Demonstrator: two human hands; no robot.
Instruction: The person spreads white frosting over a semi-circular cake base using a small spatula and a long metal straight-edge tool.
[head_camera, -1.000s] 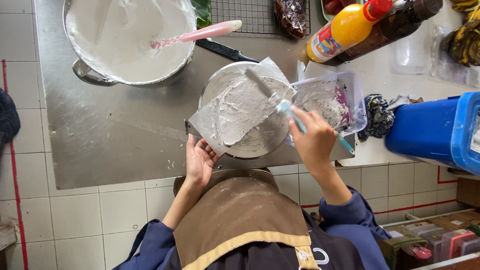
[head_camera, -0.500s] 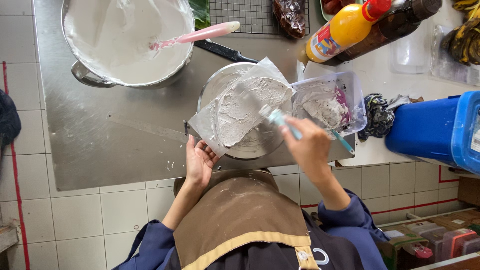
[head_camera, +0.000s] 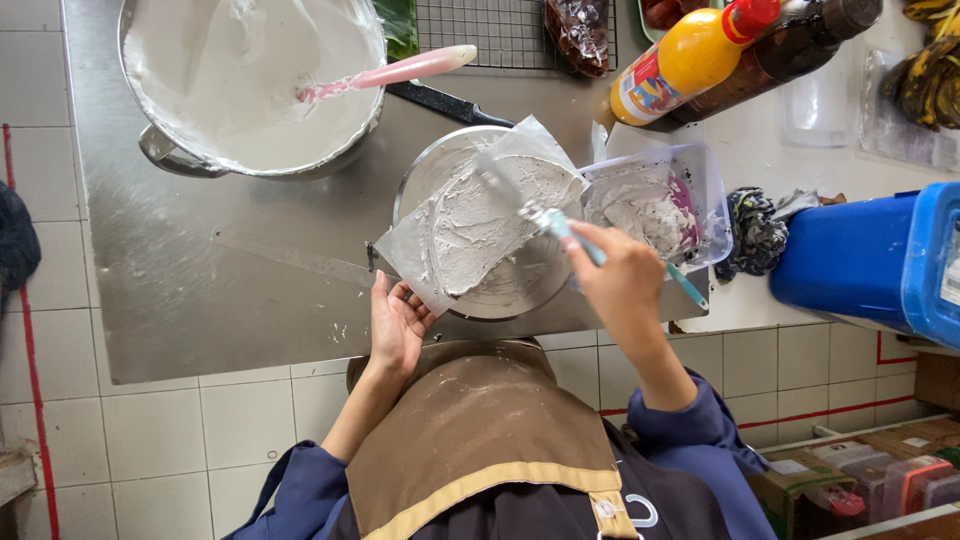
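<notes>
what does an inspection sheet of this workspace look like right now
surface: steel counter, white smears.
job's things: round pan holding a white sheet spread with grey-white paste; spatula; clear tub of paste.
clutter: big bowl of white batter with pink spatula, bottles, blue bin.
grippers: left hand at the sheet's edge; right hand grips spatula.
cables: nothing seen.
surroundings: white tiled floor.

This is a working kitchen. A steel worktop sits over tiled floor. On it stand a big batter pot and sauce bottles.
</notes>
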